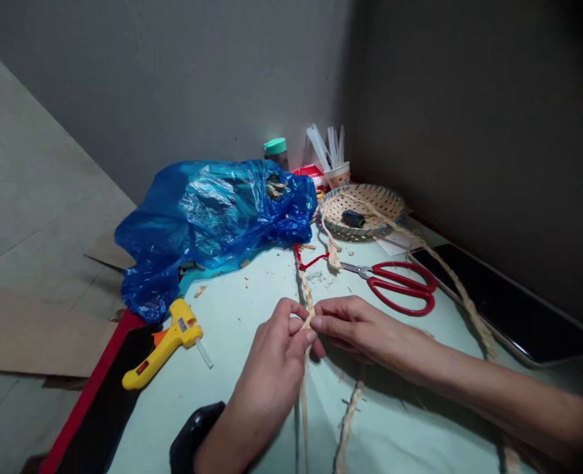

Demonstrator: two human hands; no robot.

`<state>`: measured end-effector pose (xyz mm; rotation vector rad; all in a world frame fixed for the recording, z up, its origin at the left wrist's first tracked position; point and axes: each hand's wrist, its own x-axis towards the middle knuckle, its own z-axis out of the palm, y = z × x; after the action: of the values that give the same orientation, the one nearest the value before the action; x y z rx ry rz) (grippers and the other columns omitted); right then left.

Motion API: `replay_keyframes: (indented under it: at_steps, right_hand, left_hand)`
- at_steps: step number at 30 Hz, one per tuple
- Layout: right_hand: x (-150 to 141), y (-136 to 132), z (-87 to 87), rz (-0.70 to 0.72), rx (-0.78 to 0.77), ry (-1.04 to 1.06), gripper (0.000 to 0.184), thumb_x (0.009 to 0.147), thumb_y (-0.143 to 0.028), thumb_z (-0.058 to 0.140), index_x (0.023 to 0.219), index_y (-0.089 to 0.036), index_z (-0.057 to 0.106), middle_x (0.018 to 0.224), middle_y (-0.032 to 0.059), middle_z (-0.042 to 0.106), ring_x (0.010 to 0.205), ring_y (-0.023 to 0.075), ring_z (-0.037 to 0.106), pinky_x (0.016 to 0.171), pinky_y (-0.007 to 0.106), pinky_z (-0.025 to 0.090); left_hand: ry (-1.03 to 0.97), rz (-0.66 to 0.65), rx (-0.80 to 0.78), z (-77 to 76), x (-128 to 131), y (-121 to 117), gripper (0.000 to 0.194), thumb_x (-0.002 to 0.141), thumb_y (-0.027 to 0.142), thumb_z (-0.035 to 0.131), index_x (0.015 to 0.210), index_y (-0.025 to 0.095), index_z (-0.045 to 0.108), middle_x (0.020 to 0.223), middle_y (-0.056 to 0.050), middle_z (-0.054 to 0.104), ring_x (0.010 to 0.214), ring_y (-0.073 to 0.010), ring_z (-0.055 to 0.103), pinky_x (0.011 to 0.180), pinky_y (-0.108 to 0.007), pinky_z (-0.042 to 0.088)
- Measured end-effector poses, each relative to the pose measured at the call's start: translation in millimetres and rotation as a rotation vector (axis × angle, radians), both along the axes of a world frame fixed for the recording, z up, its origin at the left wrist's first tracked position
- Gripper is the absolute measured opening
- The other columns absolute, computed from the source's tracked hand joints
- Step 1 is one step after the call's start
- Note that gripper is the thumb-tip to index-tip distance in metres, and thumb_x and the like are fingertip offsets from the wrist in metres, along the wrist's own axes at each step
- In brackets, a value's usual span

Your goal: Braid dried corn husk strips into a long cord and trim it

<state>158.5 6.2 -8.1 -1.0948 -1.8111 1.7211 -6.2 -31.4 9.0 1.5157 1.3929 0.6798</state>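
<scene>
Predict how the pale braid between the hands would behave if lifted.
The braid would probably feel light, being so thin. Its plaited part may bend yet hold together, since its strands are interlaced. The unplaited strands on the near side of the left hand and right hand would likely be floppier, as they are narrow and loose.

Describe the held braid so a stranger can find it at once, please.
On the green table, look right of the yellow glue gun. There runs a pale braid, red cord at its far end. Unlike nearby braids, it is held by the left hand and right hand.
</scene>
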Motion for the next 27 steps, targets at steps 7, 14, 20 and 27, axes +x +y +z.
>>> replay_keyframes:
  at_steps: [7,14,20,27]
  right_hand:
    - [-3,-4,-4.7,-0.095,0.231,-0.057,0.029,0.090,-0.026,0.044,0.065,-0.015,0.054,0.058,-0.0017,0.050,0.056,0.0092,0.041,0.053,0.023,0.028]
    - [-2,-3,-7.4,-0.020,-0.071,0.168,0.033,0.092,-0.036,0.048,0.073,-0.012,0.061,0.057,-0.0014,0.051,0.054,0.0084,0.043,0.053,0.021,0.030]
    - [-1,-4,-5.0,-0.051,-0.148,0.201,0.033,0.089,-0.041,0.053,0.082,-0.011,0.065,0.058,-0.0029,0.046,0.051,0.0071,0.035,0.049,0.022,0.025]
    - [-1,-5,1.1,-0.016,-0.123,0.223,0.028,0.091,-0.033,0.049,0.082,-0.012,0.066,0.056,-0.0038,0.042,0.051,0.0067,0.033,0.047,0.021,0.022]
  left_hand:
    - [0.460,-0.041,0.225,17.2,1,-8,0.029,0.093,0.024,0.036,0.069,0.021,0.052,0.063,0.001,0.062,0.058,-0.0151,0.056,0.059,-0.028,0.034]
    - [0.725,-0.154,0.796,-13.7,21,-28,0.023,0.081,0.005,0.038,0.077,0.019,0.056,0.059,-0.001,0.058,0.048,-0.0175,0.057,0.048,-0.031,0.031]
    - [0.662,-0.108,0.714,-1.9,20,-27,0.021,0.086,0.017,0.042,0.072,0.019,0.058,0.059,-0.003,0.057,0.056,-0.0182,0.055,0.054,-0.032,0.031]
    - [0.114,0.087,0.215,6.6,-1,2,0.018,0.091,0.029,0.045,0.102,0.021,0.056,0.086,-0.003,0.059,0.080,-0.0166,0.055,0.072,-0.029,0.040]
